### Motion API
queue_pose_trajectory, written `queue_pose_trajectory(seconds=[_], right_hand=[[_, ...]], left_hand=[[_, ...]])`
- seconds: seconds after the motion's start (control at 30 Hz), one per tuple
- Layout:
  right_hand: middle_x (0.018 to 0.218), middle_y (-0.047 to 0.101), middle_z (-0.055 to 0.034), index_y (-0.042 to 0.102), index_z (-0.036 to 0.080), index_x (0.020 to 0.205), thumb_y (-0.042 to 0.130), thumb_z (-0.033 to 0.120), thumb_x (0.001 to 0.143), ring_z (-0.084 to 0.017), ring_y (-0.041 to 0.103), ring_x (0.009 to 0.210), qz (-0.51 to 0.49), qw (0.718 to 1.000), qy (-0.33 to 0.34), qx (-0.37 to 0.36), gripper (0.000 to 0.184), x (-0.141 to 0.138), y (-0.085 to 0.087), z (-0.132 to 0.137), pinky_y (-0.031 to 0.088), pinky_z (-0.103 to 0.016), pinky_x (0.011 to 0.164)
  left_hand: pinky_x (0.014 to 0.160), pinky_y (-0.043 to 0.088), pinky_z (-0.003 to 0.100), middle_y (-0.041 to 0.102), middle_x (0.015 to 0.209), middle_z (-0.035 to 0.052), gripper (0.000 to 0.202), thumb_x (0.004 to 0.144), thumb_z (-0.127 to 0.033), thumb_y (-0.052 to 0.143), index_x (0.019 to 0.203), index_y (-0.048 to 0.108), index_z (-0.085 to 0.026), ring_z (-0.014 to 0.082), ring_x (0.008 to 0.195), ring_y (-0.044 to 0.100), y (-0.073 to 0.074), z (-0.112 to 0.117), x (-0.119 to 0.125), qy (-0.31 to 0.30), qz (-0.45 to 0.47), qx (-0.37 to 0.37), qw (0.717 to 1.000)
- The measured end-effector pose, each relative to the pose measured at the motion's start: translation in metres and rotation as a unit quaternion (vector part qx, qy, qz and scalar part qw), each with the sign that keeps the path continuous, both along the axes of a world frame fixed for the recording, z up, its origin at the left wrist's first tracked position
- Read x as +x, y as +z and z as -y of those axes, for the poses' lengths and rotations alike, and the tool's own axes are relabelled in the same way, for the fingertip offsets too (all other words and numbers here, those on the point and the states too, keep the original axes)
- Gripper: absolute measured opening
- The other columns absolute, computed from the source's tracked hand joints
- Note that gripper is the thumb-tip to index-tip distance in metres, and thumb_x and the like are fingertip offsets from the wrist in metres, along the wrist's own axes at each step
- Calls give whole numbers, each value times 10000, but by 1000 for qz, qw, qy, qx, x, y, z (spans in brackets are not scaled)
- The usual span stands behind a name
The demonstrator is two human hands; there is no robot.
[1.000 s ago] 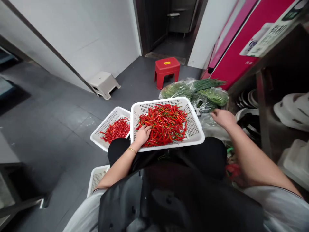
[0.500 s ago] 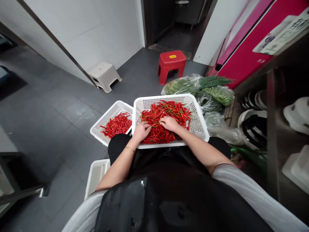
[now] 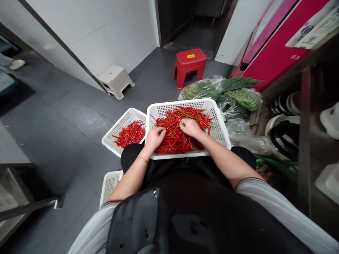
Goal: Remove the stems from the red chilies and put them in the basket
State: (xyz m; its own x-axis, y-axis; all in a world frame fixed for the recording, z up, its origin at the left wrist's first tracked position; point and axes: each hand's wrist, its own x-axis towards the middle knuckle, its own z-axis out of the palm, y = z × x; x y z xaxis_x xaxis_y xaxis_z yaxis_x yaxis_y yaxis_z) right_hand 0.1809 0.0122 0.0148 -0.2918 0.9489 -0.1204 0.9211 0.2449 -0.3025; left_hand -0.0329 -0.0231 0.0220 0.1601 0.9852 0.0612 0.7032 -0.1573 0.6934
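Across the knees (image 3: 129,154) rests a white basket (image 3: 218,131), and the red chillies (image 3: 173,143) lie heaped inside it, many with green stems. The left hand (image 3: 155,137) is at the heap's left edge, thumb and fingers drawn narrow; the right hand (image 3: 190,127) is over the heap's upper middle, fingers curled. I cannot tell whether either pinches a chilli. Neither hand grips the basket, so a shift of the knees could, I judge, tip it and spill chillies onto the floor (image 3: 87,155). A second basket (image 3: 120,126) with a smaller pile (image 3: 130,135) sits just left; chillies sliding over that side could mix the two lots. Tangled stems might drag neighbours along if pulled quickly, and squeezing hard could split one. Bagged greens (image 3: 198,90) lie just beyond the far right corner.
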Motion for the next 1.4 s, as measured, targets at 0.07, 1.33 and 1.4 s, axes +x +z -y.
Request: queue_pose_trajectory(seconds=[0.07,1.33,1.4], right_hand=[[1014,719,-77,691,174,970,442,257,932,-185,651,940,-11,1000,-13,-7,266,8,5,-1,454,-263,856],[915,629,-117,546,182,888,339,337,973,-216,586,841,-59,987,-54,138,272,4,22,41,415,-289,716],[951,625,-131,569,165,934,299,336,987,-226,585,886,-13,992,-32,122,324,7,13,44,404,-283,710]], left_hand=[[805,503,319,732,944,68,228,852,-295,541,916,723,-174,203,858,659,1,-2,-1,24,31,-4,999],[415,458,199,521,548,-38,288,884,-421,537,783,507,-153,73,397,506,12,14,73,-67,394,-335,853],[389,448,208,521,520,-37,285,870,-418,557,774,506,-154,84,367,500,8,23,71,-49,391,-385,835]])
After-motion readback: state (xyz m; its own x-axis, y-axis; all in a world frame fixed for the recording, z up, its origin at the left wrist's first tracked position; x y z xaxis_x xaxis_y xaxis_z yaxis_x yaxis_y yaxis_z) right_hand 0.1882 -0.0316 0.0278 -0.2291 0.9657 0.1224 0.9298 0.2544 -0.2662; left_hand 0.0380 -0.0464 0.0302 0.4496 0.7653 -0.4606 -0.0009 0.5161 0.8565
